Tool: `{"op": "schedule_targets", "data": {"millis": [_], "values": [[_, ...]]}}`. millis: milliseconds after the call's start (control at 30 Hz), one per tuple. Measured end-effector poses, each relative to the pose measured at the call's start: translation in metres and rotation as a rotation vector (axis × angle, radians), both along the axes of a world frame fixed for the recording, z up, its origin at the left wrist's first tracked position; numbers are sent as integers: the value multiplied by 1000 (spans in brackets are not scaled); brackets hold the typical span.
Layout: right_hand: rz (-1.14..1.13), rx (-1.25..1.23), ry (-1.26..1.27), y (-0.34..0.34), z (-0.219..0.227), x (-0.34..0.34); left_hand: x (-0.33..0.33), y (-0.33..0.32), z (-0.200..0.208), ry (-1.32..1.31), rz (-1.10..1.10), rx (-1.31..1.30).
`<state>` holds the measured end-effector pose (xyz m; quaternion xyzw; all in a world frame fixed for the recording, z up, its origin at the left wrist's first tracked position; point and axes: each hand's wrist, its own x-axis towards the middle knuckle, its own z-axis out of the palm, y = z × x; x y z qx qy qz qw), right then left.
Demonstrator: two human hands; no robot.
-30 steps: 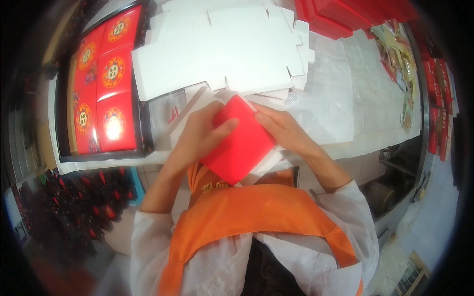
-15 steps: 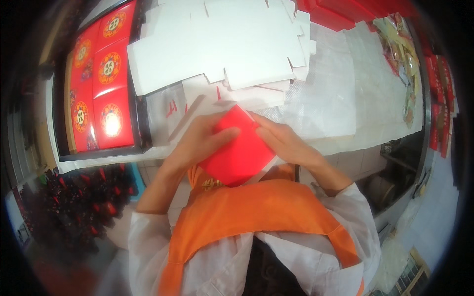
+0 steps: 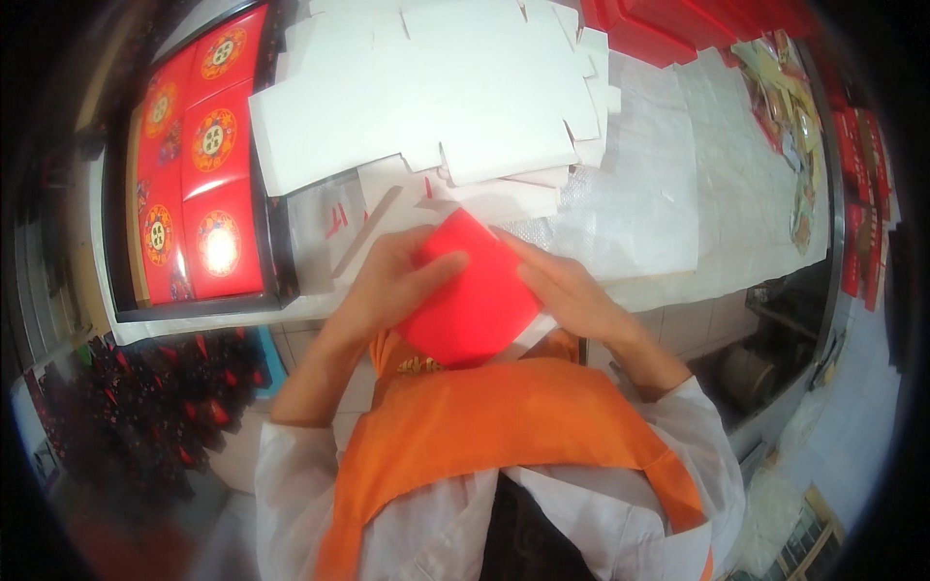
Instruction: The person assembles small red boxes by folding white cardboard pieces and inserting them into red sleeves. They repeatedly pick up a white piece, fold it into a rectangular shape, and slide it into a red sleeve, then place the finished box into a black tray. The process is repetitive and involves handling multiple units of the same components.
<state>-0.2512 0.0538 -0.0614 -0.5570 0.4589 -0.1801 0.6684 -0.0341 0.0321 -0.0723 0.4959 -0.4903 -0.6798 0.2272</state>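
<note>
A red cardboard box (image 3: pixel 465 300) with white inner flaps is held up in front of my orange apron, near the table's front edge. My left hand (image 3: pixel 399 276) grips its left side, thumb lying on the red face and the other fingers hidden behind. On the opposite side, my right hand (image 3: pixel 567 290) is closed along the upper right edge, with its fingertips close to the white flap. Just beyond my hands lies a stack of flat white box blanks (image 3: pixel 426 92), with cut tabs along their edges.
At the left a black tray (image 3: pixel 281 242) holds several red boxes (image 3: pixel 215 140) with round gold patterns. Red boxes (image 3: pixel 644 29) stand at the back right. Small colourful packets (image 3: pixel 790 126) lie along the table's right side. White sheeting (image 3: pixel 630 213) covers the table.
My right hand has shifted slightly down and its fingers now lie straighter along the red box's edge. The left hand keeps its grip, nearly unmoved.
</note>
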Motion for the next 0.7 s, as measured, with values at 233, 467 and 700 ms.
{"op": "schedule_targets", "data": {"millis": [233, 467, 700], "values": [[-52, -61, -34, 9, 8, 2, 0, 1, 2, 18, -6, -13], [-120, -132, -35, 19, 1, 8, -2, 2, 8, 79, 6, 44], [-92, -148, -45, 20, 3, 9, 3, 7, 5, 175, 13, 65]]}}
